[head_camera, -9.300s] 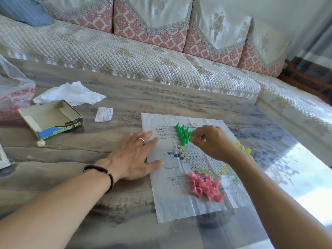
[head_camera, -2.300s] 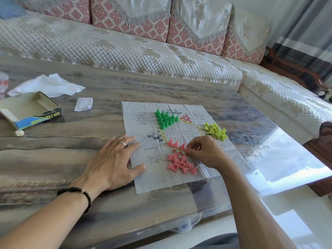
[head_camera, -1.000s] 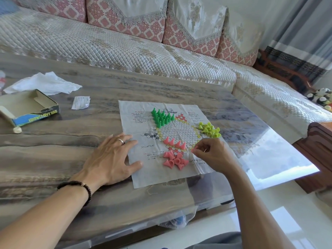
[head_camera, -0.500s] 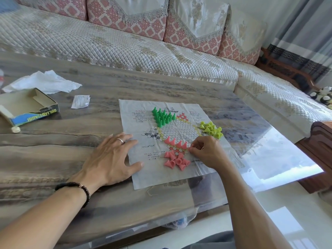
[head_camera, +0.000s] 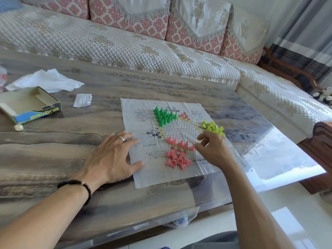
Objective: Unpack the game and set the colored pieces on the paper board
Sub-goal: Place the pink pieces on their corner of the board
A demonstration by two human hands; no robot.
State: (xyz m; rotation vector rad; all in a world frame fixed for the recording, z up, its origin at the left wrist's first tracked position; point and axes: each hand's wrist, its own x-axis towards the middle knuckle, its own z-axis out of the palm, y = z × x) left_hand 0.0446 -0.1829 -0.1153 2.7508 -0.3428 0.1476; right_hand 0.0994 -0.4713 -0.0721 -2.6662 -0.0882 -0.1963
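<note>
Fifth pink plastic cone [head_camera: 192, 147] is being added to the row on the printed paper board [head_camera: 143, 169].
It is pinched by the right hand [head_camera: 213, 150]; since a second ago the row is longer; the left hand [head_camera: 113, 157] is spread flat.

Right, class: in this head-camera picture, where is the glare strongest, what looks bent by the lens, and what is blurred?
Head view: glare is strongest on the glossy table at its right corner, washing out the grain; the wide lens curves the sofa and table edges; the top-left corner is blurred, while the paper board and pink pieces stay sharp.
</note>
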